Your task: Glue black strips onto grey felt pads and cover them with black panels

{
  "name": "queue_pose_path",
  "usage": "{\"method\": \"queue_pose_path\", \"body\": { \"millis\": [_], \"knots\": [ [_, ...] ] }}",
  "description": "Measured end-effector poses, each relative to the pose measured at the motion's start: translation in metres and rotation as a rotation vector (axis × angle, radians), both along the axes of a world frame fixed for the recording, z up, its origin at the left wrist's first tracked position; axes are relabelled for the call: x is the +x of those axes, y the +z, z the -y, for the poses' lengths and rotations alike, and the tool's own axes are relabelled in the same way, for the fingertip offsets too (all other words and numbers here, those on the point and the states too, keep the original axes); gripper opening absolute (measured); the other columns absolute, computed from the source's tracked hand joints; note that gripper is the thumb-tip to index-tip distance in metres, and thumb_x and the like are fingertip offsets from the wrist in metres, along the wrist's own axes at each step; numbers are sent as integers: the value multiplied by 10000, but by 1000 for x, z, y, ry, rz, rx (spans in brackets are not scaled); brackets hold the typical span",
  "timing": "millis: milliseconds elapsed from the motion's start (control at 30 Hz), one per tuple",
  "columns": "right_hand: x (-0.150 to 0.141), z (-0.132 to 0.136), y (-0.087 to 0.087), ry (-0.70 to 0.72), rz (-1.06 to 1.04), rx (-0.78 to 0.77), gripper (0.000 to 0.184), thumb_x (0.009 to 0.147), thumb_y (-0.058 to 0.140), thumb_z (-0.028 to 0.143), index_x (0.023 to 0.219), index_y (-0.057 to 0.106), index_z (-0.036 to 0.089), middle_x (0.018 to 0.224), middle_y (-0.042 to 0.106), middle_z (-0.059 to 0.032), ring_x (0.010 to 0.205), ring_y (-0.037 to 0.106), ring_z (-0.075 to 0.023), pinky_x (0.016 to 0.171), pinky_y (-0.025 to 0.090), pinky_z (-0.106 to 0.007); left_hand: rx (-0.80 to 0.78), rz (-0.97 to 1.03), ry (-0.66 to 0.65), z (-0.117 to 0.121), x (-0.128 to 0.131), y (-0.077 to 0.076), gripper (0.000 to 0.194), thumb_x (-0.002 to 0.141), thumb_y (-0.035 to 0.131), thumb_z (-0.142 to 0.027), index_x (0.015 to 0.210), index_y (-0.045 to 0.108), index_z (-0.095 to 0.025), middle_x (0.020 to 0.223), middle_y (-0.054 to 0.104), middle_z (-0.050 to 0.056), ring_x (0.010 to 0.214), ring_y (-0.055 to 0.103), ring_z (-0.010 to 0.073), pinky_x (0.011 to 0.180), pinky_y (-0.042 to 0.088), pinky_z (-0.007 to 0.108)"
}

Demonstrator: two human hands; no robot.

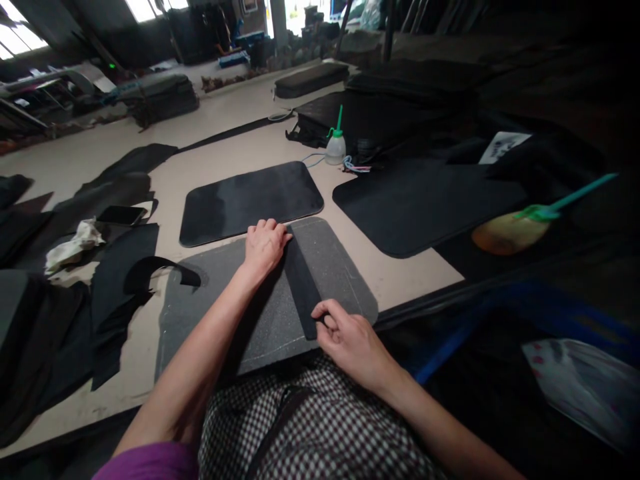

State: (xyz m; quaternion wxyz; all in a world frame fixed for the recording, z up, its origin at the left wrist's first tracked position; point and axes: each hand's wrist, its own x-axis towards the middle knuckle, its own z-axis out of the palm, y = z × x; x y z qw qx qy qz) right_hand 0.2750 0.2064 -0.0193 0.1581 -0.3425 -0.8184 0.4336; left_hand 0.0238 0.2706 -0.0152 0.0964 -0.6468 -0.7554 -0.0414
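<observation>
A black strip [303, 288] lies across a grey panel [340, 260] with rounded corners and pale marked lines along its edges. At the strip's far end is my left hand [267, 243], fingers curled down and thumb side against the strip. My right hand [347, 337] pinches the near end at its right edge, thumb and forefinger together. A curved black offcut [163, 270] rests over the panel's left part. Just beyond the panel is a smooth black rounded panel [250, 202].
Another black panel [425, 207] lies right, beside a yellowish bottle [510, 233] with a green spout. A white squeeze bottle [335, 150] stands farther back. Left are black scraps [125, 287], a phone [121, 215] and a crumpled white cloth [75, 247]. The table's edge [425, 300] runs along the near side.
</observation>
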Motion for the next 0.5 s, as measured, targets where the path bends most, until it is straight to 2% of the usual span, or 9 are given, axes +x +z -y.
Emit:
{"method": "queue_pose_path", "body": {
  "millis": [267, 500],
  "knots": [
    [1, 0, -4, 3, -5, 39, 195, 814, 491, 121, 945, 596, 218, 539, 372, 84, 496, 406, -103, 522, 278, -219, -4, 39, 10, 8, 6, 0, 295, 996, 445, -435, 1083, 636, -228, 1110, 607, 108, 1079, 498, 281, 857, 370, 393],
    [1, 2, -2, 44, 78, 121, 223, 834, 482, 112, 950, 645, 213, 601, 556, 53, 534, 523, -113, 552, 314, -224, 14, 49, 4, 13, 10, -3, 297, 988, 452, -440, 1107, 628, -232, 1129, 608, 111, 1078, 484, 291, 861, 353, 411]
  ]
}}
